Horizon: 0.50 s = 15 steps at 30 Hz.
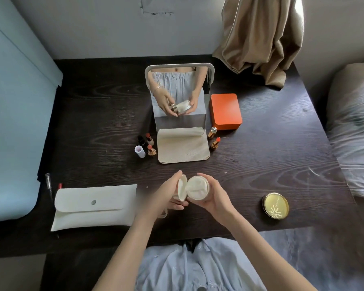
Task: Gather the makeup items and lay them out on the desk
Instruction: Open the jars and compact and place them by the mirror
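Above the near middle of the dark desk (97,127) I hold a round cream powder jar (198,189). My right hand (215,196) grips its base, with a white puff showing on top. My left hand (168,193) grips the jar's lid (182,190), tilted open beside the jar. A white pouch (93,206) lies flat at the near left. A gold compact (275,205) lies at the near right. Several lipsticks (150,143) and a small white tube (140,151) stand left of the mirror; two gold lipsticks (215,141) lie to its right.
A standing mirror (178,95) with a cream base tray (183,150) sits mid-desk and reflects my hands. An orange box (225,111) lies right of it. A tan curtain (261,38) hangs at the far right corner. A thin red pen (60,185) lies at the left edge.
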### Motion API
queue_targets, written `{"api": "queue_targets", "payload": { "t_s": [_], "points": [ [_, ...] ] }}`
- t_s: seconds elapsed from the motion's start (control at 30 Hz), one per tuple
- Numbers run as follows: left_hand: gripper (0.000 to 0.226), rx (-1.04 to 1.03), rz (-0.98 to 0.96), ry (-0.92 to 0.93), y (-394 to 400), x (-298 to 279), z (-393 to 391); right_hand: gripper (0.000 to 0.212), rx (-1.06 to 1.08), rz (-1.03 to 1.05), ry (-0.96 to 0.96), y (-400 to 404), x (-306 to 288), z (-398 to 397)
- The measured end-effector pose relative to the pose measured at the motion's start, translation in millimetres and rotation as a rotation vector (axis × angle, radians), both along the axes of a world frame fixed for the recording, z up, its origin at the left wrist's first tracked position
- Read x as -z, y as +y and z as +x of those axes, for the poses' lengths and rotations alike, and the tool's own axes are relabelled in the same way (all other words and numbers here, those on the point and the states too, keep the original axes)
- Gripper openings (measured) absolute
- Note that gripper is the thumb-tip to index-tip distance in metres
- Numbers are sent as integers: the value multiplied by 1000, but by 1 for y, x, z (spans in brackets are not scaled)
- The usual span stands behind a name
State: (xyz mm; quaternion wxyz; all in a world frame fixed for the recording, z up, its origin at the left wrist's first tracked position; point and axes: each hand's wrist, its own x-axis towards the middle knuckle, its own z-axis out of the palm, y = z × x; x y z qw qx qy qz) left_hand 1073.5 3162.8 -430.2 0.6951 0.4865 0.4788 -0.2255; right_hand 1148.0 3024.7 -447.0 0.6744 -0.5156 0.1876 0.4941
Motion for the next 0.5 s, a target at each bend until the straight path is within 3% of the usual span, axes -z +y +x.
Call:
{"api": "queue_targets", "payload": {
  "t_s": [0.23,0.5],
  "points": [
    [44,-181,-220,-21,5,7,-12,51,-244,77,-158,-14,13,5],
    [61,-205,-392,-89,-2,14,4,48,-188,-20,-181,-27,23,25]
  ]
}}
